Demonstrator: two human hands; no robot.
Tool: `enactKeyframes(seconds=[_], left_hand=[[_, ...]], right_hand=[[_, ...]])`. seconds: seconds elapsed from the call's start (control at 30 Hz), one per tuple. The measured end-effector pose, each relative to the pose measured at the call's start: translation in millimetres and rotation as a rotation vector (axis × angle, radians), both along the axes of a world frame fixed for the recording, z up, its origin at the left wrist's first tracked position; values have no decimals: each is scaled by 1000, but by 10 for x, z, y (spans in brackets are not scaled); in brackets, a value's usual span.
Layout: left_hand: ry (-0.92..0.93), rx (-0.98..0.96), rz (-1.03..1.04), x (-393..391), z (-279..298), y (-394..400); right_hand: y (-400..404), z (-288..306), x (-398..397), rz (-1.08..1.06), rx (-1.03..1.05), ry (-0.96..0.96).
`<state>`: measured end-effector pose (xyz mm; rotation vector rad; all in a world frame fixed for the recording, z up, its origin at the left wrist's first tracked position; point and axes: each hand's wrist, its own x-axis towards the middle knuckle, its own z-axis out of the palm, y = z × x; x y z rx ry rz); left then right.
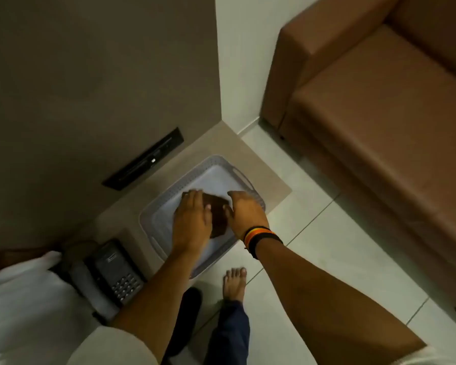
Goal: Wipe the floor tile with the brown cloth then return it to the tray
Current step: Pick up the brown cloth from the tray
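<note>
- The brown cloth (217,217) lies folded inside the grey tray (223,164), on the tray's pale floor, towards its near half.
- The tray sits on a low beige ledge (271,185) in the corner, beside the brown wall panel (98,75), with its near end reaching past the ledge's edge.
- The left hand (192,219) lies palm-down with its fingers stretched flat and close together, covering the cloth's left part; it presses on the cloth rather than pinching it.
- The right hand (245,213) rests just beside the cloth's right edge, fingers loosely extended and the thumb lying against the fabric; whether it grips any of the fabric cannot be told.
- The right wrist carries a stack of bands (261,239), black, orange and yellow.
- A black desk telephone (116,272) stands on the ledge to the left of the tray, next to white bedding (24,299).
- A bare foot (234,284) stands on the pale floor tile (340,246), just in front of the tray.
- A brown sofa (379,101) fills the right side, well apart from the tray.
- A black slot panel (144,159) is set in the wall above the ledge.
</note>
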<state>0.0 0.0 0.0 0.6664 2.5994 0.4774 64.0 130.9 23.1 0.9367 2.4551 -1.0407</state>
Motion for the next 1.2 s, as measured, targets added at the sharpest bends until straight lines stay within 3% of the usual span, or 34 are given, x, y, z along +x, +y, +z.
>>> enactKeyframes(seconds=[0.2, 0.37, 0.53, 0.63, 0.77, 0.97, 1.07, 1.2], left_hand=[[-182, -144, 374, -290, -681, -252], [-208, -233, 450, -384, -1026, -233], [-387, -16, 561, -435, -1083, -141], [-472, 193, 618, -368, -843, -43], [-395, 369, 484, -36, -356, 269], [-344, 374, 177, 1066, -57, 984], [-436, 335, 89, 1872, -225, 1257], [-596, 229, 6, 2898, -863, 1443]], right_hand=[[-311, -758, -224, -555, -358, -204], [-430, -1176, -370, -760, -401, -158], [-349, -1265, -401, -814, -562, -125], [-258, -1087, -257, -867, -612, 20], [6, -671, 196, -1029, -673, 276], [493, -343, 1459, -1314, -677, 453], [649, -479, 2289, -1437, -574, 439], [676, -1068, 3378, -1577, -433, 342]])
